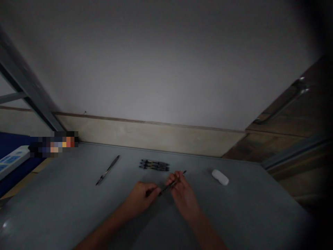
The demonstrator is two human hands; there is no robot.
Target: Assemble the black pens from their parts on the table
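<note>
My right hand (183, 196) is closed around a dark pen (166, 188), which slants up to the right with one tip showing past the fingers. At the pen's lower end, my left hand (143, 197) pinches with thumb and forefinger. Whether the left fingers hold the pen itself or a small part of it is too dark to tell. Just beyond the hands lies a row of several dark pens (154, 165), side by side on the grey table. Off to the left, another pen (107, 170) with a clear lower barrel lies alone at a slant.
A white rounded object (220, 177) rests on the grey table (65, 194) to the right. A white power strip (15, 158) lies beyond the left edge, by a blurred-out patch. The wall (156, 135) runs along the table's back edge, and a metal post (39, 93) stands at left.
</note>
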